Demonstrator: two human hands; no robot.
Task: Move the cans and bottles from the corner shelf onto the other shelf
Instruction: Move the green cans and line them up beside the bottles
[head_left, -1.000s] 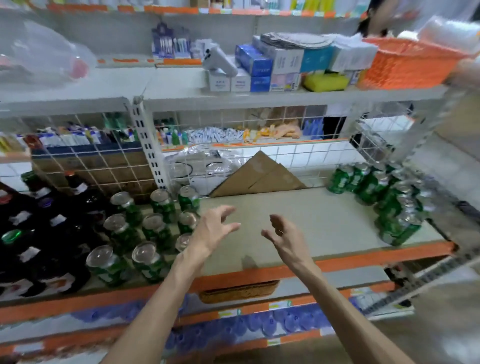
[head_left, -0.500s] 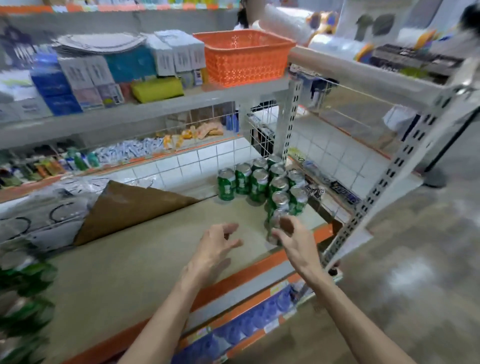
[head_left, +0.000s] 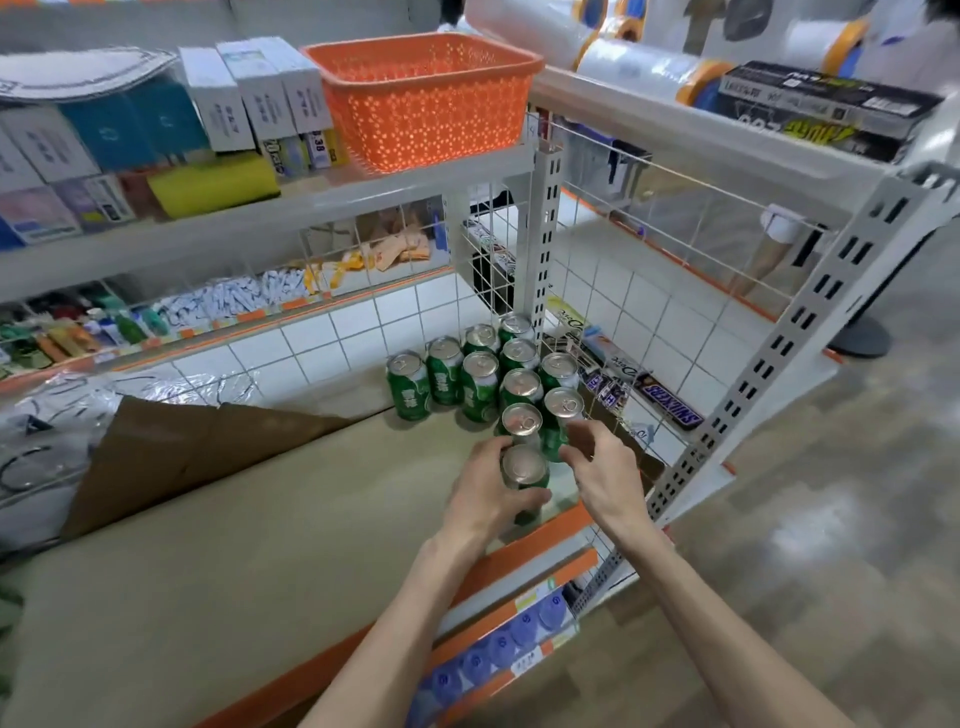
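Note:
Several green cans (head_left: 480, 387) stand in a cluster at the right end of the beige shelf board (head_left: 291, 519), against the wire mesh corner. My left hand (head_left: 485, 501) is wrapped around the nearest green can (head_left: 523, 470), which stands at the shelf's front edge. My right hand (head_left: 605, 473) has its thumb and fingers curled on the side of the green can behind it (head_left: 561, 413), by the mesh side wall. No bottles are in view.
A bent sheet of brown cardboard (head_left: 171, 447) and clear plastic wrap (head_left: 57, 415) lie at the left of the board. The slotted upright post (head_left: 779, 358) stands close to my right hand. An orange basket (head_left: 421, 98) and boxes sit on the shelf above.
The view swung right from the cans and bottles at the left end to the corner cluster. Both hands were open above the shelf and have now reached forward and closed on two front cans.

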